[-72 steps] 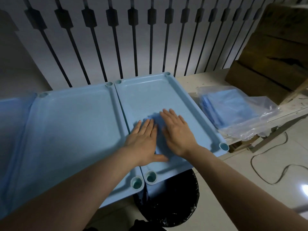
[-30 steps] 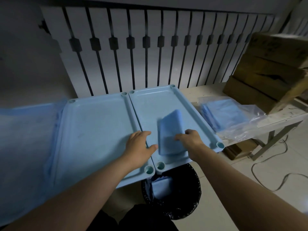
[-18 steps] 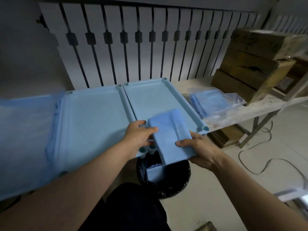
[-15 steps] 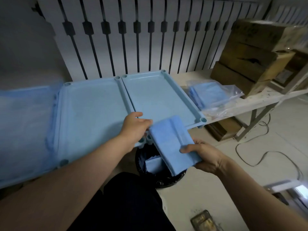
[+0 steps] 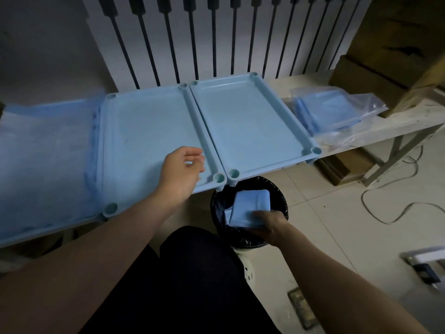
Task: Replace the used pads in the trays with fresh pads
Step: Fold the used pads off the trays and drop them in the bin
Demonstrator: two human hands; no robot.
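Right hand (image 5: 269, 221) grips folded pad (image 5: 250, 204) — seemingly inside bin rim (image 5: 281, 196).

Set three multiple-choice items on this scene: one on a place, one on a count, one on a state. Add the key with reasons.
1. Where is the folded pad?
A. on the floor tiles
B. on the cardboard boxes
C. over the black-lined bin

2. How many trays lie bare?
A. one
B. two
C. four

3. The left hand is:
A. open and empty
B. gripping a pad
C. flat on the bin

Key: 1 C, the right hand holds it at the bin's mouth; 2 B, the middle tray and right tray show bare floors; 3 A, its fingers hang relaxed above the middle tray.
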